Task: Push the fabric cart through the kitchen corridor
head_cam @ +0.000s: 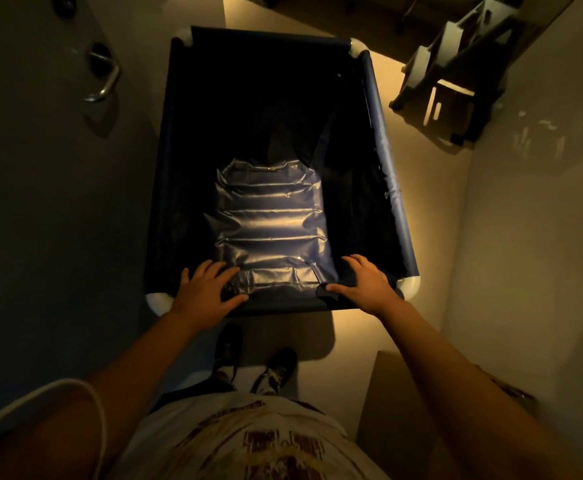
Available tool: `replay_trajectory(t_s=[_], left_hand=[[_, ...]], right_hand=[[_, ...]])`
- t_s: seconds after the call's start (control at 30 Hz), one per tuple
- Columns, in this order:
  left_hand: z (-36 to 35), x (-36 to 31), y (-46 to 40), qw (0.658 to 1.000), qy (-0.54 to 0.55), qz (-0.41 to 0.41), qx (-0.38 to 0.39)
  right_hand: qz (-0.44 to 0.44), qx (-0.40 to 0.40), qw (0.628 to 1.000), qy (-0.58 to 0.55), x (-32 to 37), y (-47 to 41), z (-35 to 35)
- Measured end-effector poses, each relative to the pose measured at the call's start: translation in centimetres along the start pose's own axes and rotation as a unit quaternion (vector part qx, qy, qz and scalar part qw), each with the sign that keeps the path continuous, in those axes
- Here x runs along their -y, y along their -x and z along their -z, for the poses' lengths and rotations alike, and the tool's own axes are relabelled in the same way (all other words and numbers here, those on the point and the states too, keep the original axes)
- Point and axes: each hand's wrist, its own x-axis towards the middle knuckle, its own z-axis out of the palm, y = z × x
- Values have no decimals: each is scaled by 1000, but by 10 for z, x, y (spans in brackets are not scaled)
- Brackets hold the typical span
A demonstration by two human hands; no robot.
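We press left hand [207, 289] and right hand [362, 284], fingers spread flat, on fabric cart [387, 174] near rail; push evenly, clearing door handle [104, 77] upper left.

Both hands, left hand [207, 289] and right hand [364, 282], rested on the fabric cart [392, 188]'s six-o'clock rim, a door handle [104, 79] at ten o'clock.

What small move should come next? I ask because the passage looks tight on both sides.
Probably a gentle straight push: both the left hand and right hand lie flat on the fabric cart near rim, with the door close left and a wooden crate ahead right.
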Motion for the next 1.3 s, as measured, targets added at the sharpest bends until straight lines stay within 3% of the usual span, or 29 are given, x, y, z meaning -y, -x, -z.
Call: replay_trajectory(t_s=[0.23,0.47,0.63,0.97,1.3], left_hand=[[-9,10,5,997,-16,27,69],[-15,1,7,993,-2,-29,117],[-20,-9,7,993,-44,-3,110],[-19,-17,14,993,-14,60,99],[-15,1,-19,996,-18,50,70]], right_hand=[[-64,56,995,46,-25,11,-16],[-49,53,993,89,-30,12,-18],[-50,65,990,116,-30,10,-17],[-57,45,990,124,-21,17,-23],[-74,47,989,121,-11,1,-25]])
